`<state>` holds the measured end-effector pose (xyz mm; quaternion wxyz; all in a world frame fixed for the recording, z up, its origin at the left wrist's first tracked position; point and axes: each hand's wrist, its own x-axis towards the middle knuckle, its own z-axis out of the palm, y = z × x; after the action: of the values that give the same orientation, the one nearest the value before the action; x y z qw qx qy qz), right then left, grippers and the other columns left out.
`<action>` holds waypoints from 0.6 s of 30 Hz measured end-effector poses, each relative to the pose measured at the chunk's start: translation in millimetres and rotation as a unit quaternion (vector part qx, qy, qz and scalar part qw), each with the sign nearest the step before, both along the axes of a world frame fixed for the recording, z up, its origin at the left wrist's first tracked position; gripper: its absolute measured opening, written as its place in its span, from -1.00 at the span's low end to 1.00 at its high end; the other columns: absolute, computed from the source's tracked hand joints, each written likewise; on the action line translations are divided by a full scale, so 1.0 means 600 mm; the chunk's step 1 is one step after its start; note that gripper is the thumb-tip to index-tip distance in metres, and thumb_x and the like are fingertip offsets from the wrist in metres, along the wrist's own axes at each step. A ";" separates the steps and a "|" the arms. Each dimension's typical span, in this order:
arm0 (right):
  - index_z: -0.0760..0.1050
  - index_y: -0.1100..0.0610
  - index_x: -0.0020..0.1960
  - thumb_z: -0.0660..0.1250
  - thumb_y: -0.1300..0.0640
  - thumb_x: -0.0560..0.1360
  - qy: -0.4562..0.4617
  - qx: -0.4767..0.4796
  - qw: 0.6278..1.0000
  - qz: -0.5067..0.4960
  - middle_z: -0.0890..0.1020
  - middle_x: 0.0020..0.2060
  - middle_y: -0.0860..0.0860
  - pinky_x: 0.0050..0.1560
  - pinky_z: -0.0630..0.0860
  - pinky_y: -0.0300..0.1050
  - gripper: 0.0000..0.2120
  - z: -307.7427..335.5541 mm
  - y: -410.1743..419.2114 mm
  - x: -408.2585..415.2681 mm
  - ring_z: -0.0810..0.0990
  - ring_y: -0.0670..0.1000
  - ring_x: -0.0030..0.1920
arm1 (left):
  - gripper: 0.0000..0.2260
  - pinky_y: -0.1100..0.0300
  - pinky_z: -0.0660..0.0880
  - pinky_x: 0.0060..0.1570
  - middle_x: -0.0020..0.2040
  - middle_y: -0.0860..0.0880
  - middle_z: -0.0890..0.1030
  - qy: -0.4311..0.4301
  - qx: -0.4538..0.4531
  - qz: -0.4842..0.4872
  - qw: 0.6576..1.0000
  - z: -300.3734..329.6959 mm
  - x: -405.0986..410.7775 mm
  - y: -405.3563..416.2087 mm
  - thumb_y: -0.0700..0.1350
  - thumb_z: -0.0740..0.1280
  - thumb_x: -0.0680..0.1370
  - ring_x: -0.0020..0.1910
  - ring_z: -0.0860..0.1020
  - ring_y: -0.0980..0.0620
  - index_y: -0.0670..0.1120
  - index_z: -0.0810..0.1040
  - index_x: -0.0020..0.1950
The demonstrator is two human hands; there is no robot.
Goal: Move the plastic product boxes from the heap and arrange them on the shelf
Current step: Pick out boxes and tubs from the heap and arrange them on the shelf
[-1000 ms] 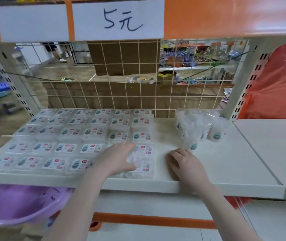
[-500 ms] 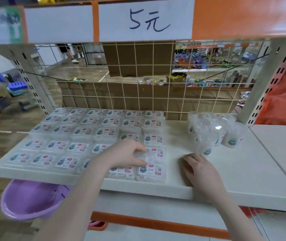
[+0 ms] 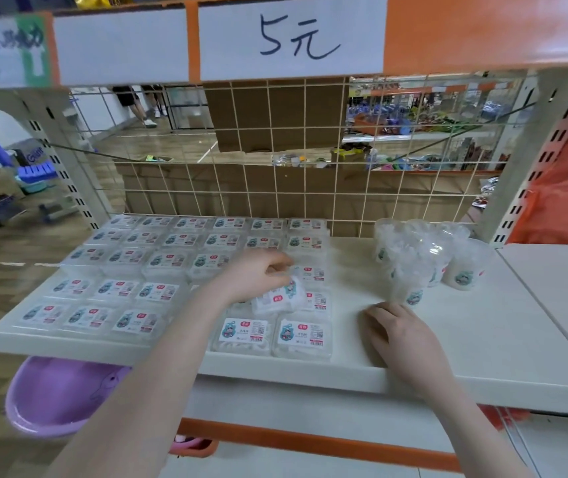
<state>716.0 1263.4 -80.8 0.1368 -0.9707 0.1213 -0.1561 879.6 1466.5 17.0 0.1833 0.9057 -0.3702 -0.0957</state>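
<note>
We see the left hand (image 3: 258, 276) over the right end of the rows of plastic product boxes (image 3: 158, 257), its grip pinching one tilted box (image 3: 281, 298) lifted a little above the others. The right hand (image 3: 398, 334) rests on the white shelf (image 3: 482, 339) near its front edge, fingers loosely bent, grip holding nothing. Just beyond it stands a cluster of clear round tubs (image 3: 424, 260). A "5元" price sign (image 3: 293, 37) hangs overhead, and a purple basin (image 3: 58, 395) sits below the shelf.
</note>
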 end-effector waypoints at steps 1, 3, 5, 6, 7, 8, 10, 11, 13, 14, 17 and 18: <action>0.57 0.13 0.13 0.32 0.10 0.50 0.000 0.000 1.000 0.000 0.59 0.05 0.01 0.06 0.47 -0.08 -0.77 0.000 0.000 0.000 0.51 0.08 0.10 | -0.58 0.22 0.36 0.21 0.35 0.05 0.47 -0.012 0.020 -0.005 1.000 -0.004 0.001 -0.001 0.03 0.31 0.53 0.26 0.45 0.09 0.02 0.41 0.39; 0.56 0.12 0.15 0.29 0.09 0.52 0.003 -0.004 1.000 -0.001 0.58 0.07 -0.01 0.08 0.45 -0.10 -0.76 0.000 -0.001 -0.001 0.50 0.06 0.12 | -0.49 0.19 0.28 0.30 0.44 0.05 0.36 -0.015 0.058 -0.019 0.998 -0.011 -0.001 0.000 0.07 0.32 0.52 0.38 0.35 0.06 0.01 0.32 0.45; 0.56 0.11 0.16 0.27 0.08 0.53 0.005 -0.008 1.000 0.000 0.57 0.08 -0.02 0.09 0.44 -0.11 -0.76 0.000 -0.003 -0.001 0.49 0.05 0.13 | -0.43 0.17 0.26 0.33 0.46 0.03 0.32 -0.011 0.090 -0.029 0.995 -0.015 -0.003 0.000 0.07 0.33 0.52 0.41 0.31 0.04 -0.01 0.27 0.48; 0.55 0.11 0.16 0.26 0.08 0.53 0.006 -0.008 1.000 0.002 0.57 0.09 -0.02 0.09 0.44 -0.11 -0.75 0.000 -0.003 -0.002 0.49 0.05 0.13 | -0.44 0.17 0.28 0.31 0.45 0.01 0.34 -0.014 0.105 -0.035 0.994 -0.016 -0.004 -0.001 0.07 0.33 0.52 0.39 0.34 0.03 -0.03 0.28 0.48; 0.55 0.11 0.16 0.26 0.08 0.53 0.006 -0.007 1.000 0.003 0.57 0.09 -0.02 0.10 0.44 -0.11 -0.75 0.000 -0.004 -0.001 0.49 0.05 0.14 | -0.47 0.16 0.32 0.29 0.43 -0.01 0.38 -0.019 0.117 -0.042 0.992 -0.017 -0.005 -0.001 0.07 0.31 0.53 0.35 0.37 0.02 -0.05 0.30 0.46; 0.55 0.11 0.17 0.25 0.08 0.53 0.006 -0.006 1.000 0.004 0.57 0.09 -0.02 0.10 0.44 -0.11 -0.75 0.001 -0.004 -0.002 0.49 0.05 0.14 | -0.49 0.15 0.35 0.27 0.40 -0.02 0.41 -0.019 0.126 -0.048 0.991 -0.018 -0.004 -0.001 0.07 0.30 0.54 0.32 0.40 0.02 -0.06 0.33 0.45; 0.55 0.12 0.18 0.25 0.08 0.54 0.004 -0.005 1.000 0.004 0.57 0.10 -0.02 0.11 0.43 -0.12 -0.74 0.001 -0.004 -0.001 0.49 0.05 0.15 | -0.48 0.21 0.34 0.25 0.41 0.00 0.40 -0.010 0.139 -0.060 0.988 -0.014 -0.001 0.005 0.09 0.30 0.54 0.31 0.40 0.04 -0.04 0.31 0.46; 0.55 0.12 0.18 0.25 0.08 0.54 0.002 -0.005 1.000 0.004 0.57 0.11 -0.02 0.11 0.43 -0.13 -0.74 0.001 -0.004 -0.002 0.49 0.04 0.15 | -0.44 0.25 0.30 0.23 0.43 0.02 0.37 0.002 0.147 -0.065 0.987 -0.009 0.002 0.010 0.10 0.32 0.53 0.33 0.39 0.05 -0.02 0.27 0.48; 0.54 0.10 0.19 0.23 0.06 0.55 0.001 -0.009 1.000 0.004 0.56 0.12 -0.04 0.11 0.41 -0.16 -0.74 0.001 -0.004 -0.003 0.48 0.02 0.15 | -0.35 0.29 0.24 0.23 0.47 0.07 0.30 0.020 0.168 -0.078 0.983 0.006 0.013 0.020 0.09 0.38 0.48 0.38 0.33 0.08 0.03 0.21 0.50; 0.53 0.09 0.20 0.22 0.05 0.56 0.002 -0.011 1.000 0.003 0.55 0.13 -0.05 0.11 0.41 -0.19 -0.73 0.000 -0.004 -0.003 0.47 0.01 0.16 | -0.31 0.28 0.22 0.27 0.48 0.09 0.26 0.019 0.186 -0.084 0.979 0.017 0.018 0.023 0.07 0.42 0.45 0.41 0.29 0.09 0.05 0.19 0.51; 0.54 0.08 0.19 0.21 0.02 0.57 0.000 -0.008 1.000 -0.002 0.55 0.13 -0.06 0.09 0.41 -0.19 -0.73 -0.001 -0.006 -0.003 0.47 0.00 0.16 | -0.21 0.22 0.14 0.41 0.53 0.11 0.15 0.014 0.243 -0.118 0.963 0.048 0.025 0.017 -0.05 0.48 0.41 0.47 0.16 0.10 0.08 0.11 0.53; 0.54 0.09 0.18 0.22 0.02 0.57 -0.001 -0.005 1.000 -0.005 0.56 0.13 -0.06 0.08 0.42 -0.17 -0.73 0.000 -0.006 -0.003 0.47 0.01 0.16 | -0.18 0.22 0.11 0.43 0.54 0.12 0.11 0.014 0.258 -0.133 0.957 0.057 0.023 0.014 -0.10 0.48 0.41 0.49 0.12 0.11 0.08 0.08 0.54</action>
<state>714.2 1259.8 -80.8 0.1317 -0.9705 0.1248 -0.1587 893.2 1474.7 51.5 -0.0660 0.8631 -0.4474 -0.2247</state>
